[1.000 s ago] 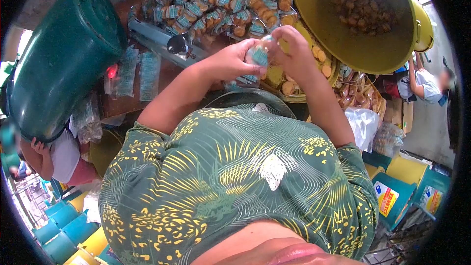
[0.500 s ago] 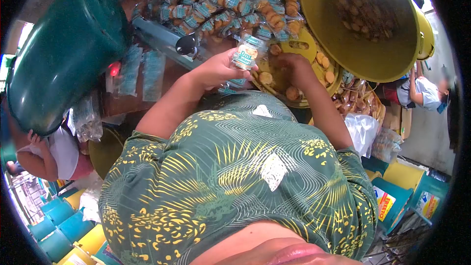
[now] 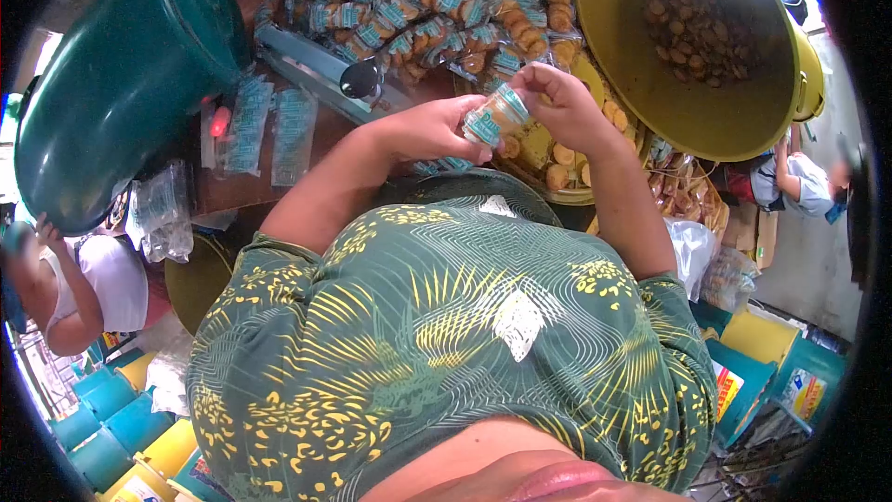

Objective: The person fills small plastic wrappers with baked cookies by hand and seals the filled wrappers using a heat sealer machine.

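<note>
My left hand (image 3: pixel 435 131) is closed around a small clear plastic bag (image 3: pixel 495 115) with teal print and pale round biscuits inside. At the bag's upper right end, the fingers of my right hand (image 3: pixel 567 104) are pinched together; whether they grip the film or a biscuit is hidden. Just below my right hand, loose biscuits (image 3: pixel 563 154) lie on a yellow lid-like tray (image 3: pixel 585 84). Beyond both hands is a heap of filled, printed biscuit packets (image 3: pixel 418 9).
A long blue-grey sealer-like device (image 3: pixel 311 70) lies left of my hands, with flat printed bags (image 3: pixel 293 135) nearby. A tilted yellow tub (image 3: pixel 595 0) at right contains many biscuits. Another person (image 3: pixel 102 279) holds a large green barrel (image 3: pixel 121 84) at left. A further person (image 3: pixel 794 172) is at right.
My right hand has risen from the biscuits on the tray to the bag's end. The bag in my left hand has tilted and shifted right. The person at left has moved slightly.
</note>
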Available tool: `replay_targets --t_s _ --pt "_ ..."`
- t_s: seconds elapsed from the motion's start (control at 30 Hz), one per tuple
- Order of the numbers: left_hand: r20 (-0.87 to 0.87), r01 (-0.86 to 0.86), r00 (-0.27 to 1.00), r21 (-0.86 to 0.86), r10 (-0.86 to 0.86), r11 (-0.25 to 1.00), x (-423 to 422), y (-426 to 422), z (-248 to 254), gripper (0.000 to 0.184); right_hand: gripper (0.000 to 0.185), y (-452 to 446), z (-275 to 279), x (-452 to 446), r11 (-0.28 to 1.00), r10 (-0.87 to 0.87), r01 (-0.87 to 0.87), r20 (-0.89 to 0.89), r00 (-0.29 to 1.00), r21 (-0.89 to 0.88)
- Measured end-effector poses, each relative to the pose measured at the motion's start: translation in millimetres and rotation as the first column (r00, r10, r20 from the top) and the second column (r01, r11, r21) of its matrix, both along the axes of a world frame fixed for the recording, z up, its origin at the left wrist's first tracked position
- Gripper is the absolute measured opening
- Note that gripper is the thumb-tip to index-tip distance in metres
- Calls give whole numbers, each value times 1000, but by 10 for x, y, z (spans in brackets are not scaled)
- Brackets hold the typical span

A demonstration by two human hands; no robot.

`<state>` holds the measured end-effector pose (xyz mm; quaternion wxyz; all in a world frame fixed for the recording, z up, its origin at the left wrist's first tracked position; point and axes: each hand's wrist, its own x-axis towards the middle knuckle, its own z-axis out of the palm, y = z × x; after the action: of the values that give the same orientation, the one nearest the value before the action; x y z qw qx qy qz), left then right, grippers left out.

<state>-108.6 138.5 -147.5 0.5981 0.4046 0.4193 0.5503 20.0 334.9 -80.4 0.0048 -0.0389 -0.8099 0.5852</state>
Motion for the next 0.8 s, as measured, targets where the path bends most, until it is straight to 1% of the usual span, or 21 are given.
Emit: replay_targets --t_s 0.07,0.1,0.17,0.27,0.3,0.37,0.4,0.43,0.47,0.53,0.57,0.6,0.63,0.7,0.73,0.8 --pt "58 -32 998 -9 33 999 -2 22 -5 65 12 -78 85 -52 986 -81 82 -13 997 143" --pt "51 -79 996 7 79 997 -13 38 34 65 16 -136 140 -78 951 -92 138 -172 981 278" --pt "42 -171 985 37 169 985 -42 78 155 63 23 -230 229 -98 818 -42 299 -468 883 491" --pt "151 -203 971 111 186 973 -24 154 268 62 25 -183 252 -113 724 -67 381 -492 868 575" --pt "155 -207 969 101 190 973 -8 158 304 62 24 -166 249 -102 742 -104 386 -474 874 549" --pt "189 -146 973 66 132 987 -6 160 236 62 23 -96 227 -65 773 -175 398 -437 883 495" --pt "205 -114 973 49 102 992 -6 151 219 63 23 -53 215 -50 779 -182 409 -454 872 475" --pt "177 -83 981 22 78 996 2 111 241 64 22 8 207 -32 784 -191 422 -470 862 455" --pt "166 -102 981 8 99 995 -3 86 232 63 22 84 192 -5 789 -201 434 -486 851 435" --pt "147 -138 979 -24 140 990 -15 43 147 62 23 328 15 135 704 -265 406 -315 912 583" --pt "192 -175 966 -17 175 984 -38 24 -2 60 24 432 -83 216 660 -304 376 -225 926 650" --pt "182 -199 963 -30 201 980 -60 -16 7 59 30 482 -137 326 651 -314 226 -13 949 724" --pt "171 -225 958 -42 228 974 -72 -65 31 59 36 479 -190 432 645 -325 63 198 925 762" --pt "175 -259 948 -65 267 964 -82 -152 67 57 42 384 -311 584 669 -407 -11 380 831 743" --pt "186 -256 946 -65 264 964 -103 -172 51 56 45 365 -401 617 685 -440 -47 465 768 727" --pt "208 -249 944 -67 258 966 -134 -193 -13 55 41 540 -810 715 704 -434 26 400 807 710"
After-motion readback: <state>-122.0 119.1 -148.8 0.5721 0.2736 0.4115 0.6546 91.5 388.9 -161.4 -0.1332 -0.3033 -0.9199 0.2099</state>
